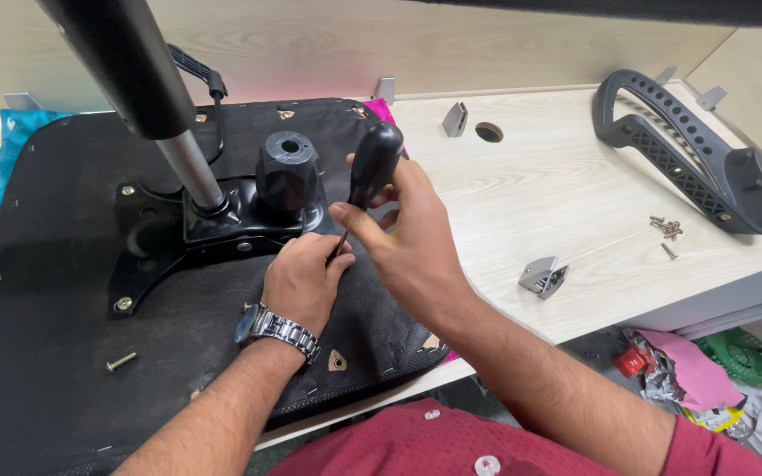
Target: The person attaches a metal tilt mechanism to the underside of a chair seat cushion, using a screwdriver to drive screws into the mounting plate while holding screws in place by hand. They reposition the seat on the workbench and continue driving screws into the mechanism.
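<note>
Holding a screwdriver [370, 172] upright, the right hand [407, 238] wraps its fingers around the black handle, and the thin shaft goes down to the left hand [300, 280]. The left hand is a closed fist around the lower end of the shaft, so the tip is hidden and I cannot tell what it touches. This hand wears a metal watch [273, 328] on the wrist. Both hands are over the seat [46, 370], which lies upside down on the counter [575, 203], its black cloth underside turned up. The screwdriver stands near the front right part of the seat, just beside the black metal plate [169, 238] that is fixed on the underside. A round black knob [287, 172] stands on this plate, close behind the left hand. A shiny steel column [189, 167] with a thick black sleeve above it rises from the plate toward the camera. One loose bolt [121, 360] lies on the cloth, well apart from the hands, to the left. On the bare counter to the right, a small metal bracket [543, 277] lies near the right forearm. Farther right there is a little group of screws [667, 229], and behind it a grey curved armrest [690, 150]. A round hole [489, 132] is in the counter near the back wall.
</note>
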